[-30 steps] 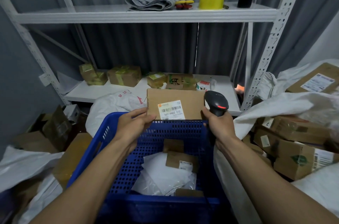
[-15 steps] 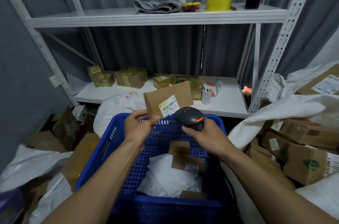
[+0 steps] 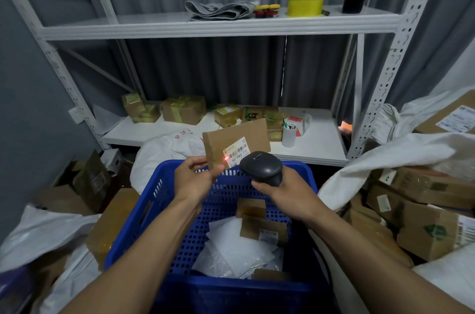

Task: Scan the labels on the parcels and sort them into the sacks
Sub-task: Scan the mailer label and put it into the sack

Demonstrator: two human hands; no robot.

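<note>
Flat brown cardboard parcel (image 3: 237, 135): left hand (image 3: 198, 180) pinching its lower corner; right hand (image 3: 285, 193) gripping black handheld scanner (image 3: 262, 168); red aiming dot (image 3: 226, 158) sitting at white barcode label (image 3: 239, 150) edge, likely risking misread.

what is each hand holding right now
Left hand: pinches the cardboard parcel at its lower corner.
Right hand: grips the black scanner.

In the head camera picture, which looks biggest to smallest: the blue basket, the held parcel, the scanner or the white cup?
1. blue basket
2. parcel
3. scanner
4. white cup; it stands farther back on the shelf, so its true size against the scanner is unsure.
</note>
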